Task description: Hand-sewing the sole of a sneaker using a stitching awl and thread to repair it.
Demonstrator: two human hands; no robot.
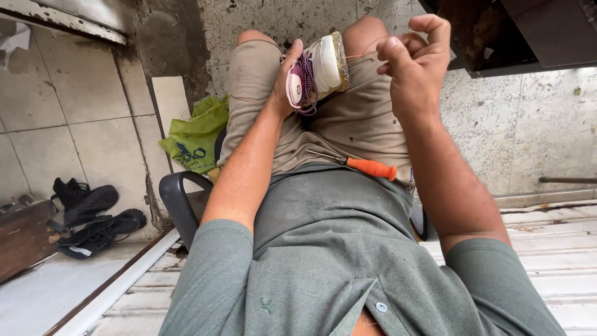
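Fingers of the right hand (415,59) are curled in tight, the thumb pressed against the forefinger so that they pinch a thin pale thread (362,48); the thread runs taut from that pinch across to the sole edge of the shoe. Fingers of the left hand (287,78) wrap around a small white shoe (320,68) from behind, with the thumb laid up along its side, so the shoe is gripped firmly and held sole-out above the knees.

Nearest the camera is the grey-green shirt (323,249), with both bare forearms rising from its short sleeves. Just beyond the shirt hem, an awl with an orange handle (371,167) lies across the lap on the tan shorts (357,121), its thin metal shaft pointing towards the left arm, well apart from both hands. The dark curved arm of a chair (177,199) shows beside the left thigh. Past it, a crumpled green bag (198,137) rests against the left leg. Purple-and-white laces (305,87) hang from the shoe beside the left wrist.

Farther to the left, a pair of black sandals (93,218) lies on the tiled floor (68,118), and speckled stone floor stretches beyond the knees.
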